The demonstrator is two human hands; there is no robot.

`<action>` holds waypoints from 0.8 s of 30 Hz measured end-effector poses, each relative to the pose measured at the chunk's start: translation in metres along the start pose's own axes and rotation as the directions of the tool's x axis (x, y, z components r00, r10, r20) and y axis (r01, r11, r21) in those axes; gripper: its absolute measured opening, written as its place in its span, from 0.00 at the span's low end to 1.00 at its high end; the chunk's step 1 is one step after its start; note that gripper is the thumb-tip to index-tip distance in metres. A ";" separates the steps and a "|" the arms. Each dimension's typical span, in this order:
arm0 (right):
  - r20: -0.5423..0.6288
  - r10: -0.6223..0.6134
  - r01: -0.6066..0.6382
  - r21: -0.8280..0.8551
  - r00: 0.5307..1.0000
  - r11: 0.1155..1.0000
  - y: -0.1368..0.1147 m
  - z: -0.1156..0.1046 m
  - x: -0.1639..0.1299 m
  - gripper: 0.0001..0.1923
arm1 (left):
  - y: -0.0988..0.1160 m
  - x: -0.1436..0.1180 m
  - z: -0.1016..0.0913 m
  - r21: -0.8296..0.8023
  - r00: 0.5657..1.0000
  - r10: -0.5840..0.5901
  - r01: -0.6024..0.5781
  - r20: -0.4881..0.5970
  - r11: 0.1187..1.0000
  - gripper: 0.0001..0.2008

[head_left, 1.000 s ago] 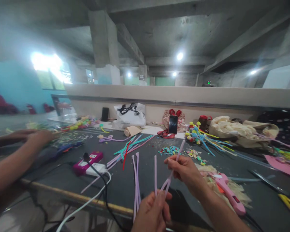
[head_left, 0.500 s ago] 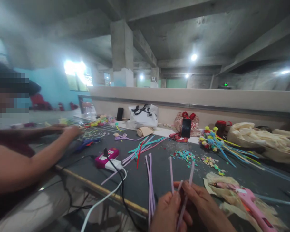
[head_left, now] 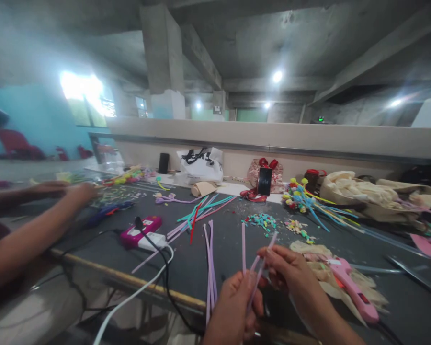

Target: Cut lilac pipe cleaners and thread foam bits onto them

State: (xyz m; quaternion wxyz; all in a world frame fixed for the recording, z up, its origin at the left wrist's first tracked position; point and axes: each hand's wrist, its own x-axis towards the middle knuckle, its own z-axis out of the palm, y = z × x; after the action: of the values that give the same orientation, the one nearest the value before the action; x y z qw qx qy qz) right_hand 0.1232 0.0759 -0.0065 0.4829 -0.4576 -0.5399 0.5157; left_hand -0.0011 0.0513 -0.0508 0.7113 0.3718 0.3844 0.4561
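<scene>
Head view showed the left hand (head_left: 233, 306) and right hand (head_left: 285, 268) near the table's (head_left: 187, 268) edge, both pinching lilac pipe cleaners (head_left: 253, 275); a firm grip low on the stems would likely keep them aligned. Just right lay one pink glue gun (head_left: 348, 287), and farther off stood one phone (head_left: 264, 181).

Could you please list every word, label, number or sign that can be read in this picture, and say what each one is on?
None can be read.
Pink power strip: a white label, too blurred to read.
Pink glue gun: a pale sticker on the body, too small to read.
White bag by the wall: black marks, not legible as text.
Green lit sign far back: only a glow.
Left hand and right hand hold plain lilac pipe cleaners, unmarked.
</scene>
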 end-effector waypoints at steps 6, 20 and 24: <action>-0.090 -0.058 0.056 -0.022 0.994 0.998 -0.007 -0.004 0.011 0.18 | -0.001 -0.002 -0.002 0.058 1.000 -0.016 0.016 -0.001 0.998 0.23; 0.114 0.045 -0.058 0.115 0.993 0.992 0.026 0.011 -0.010 0.21 | 0.004 -0.005 0.001 0.192 1.000 0.025 -0.026 0.008 0.981 0.22; 0.181 0.036 -0.062 0.141 0.983 0.988 0.027 0.007 -0.008 0.16 | 0.003 -0.009 0.003 0.254 0.999 0.016 -0.027 0.046 0.967 0.21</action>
State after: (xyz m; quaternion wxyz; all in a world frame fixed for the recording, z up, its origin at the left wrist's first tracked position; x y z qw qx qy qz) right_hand 0.1169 0.0685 -0.0341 0.4521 -0.3863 -0.5302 0.6044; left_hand -0.0018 0.0436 -0.0445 0.6608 0.4740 0.4202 0.4026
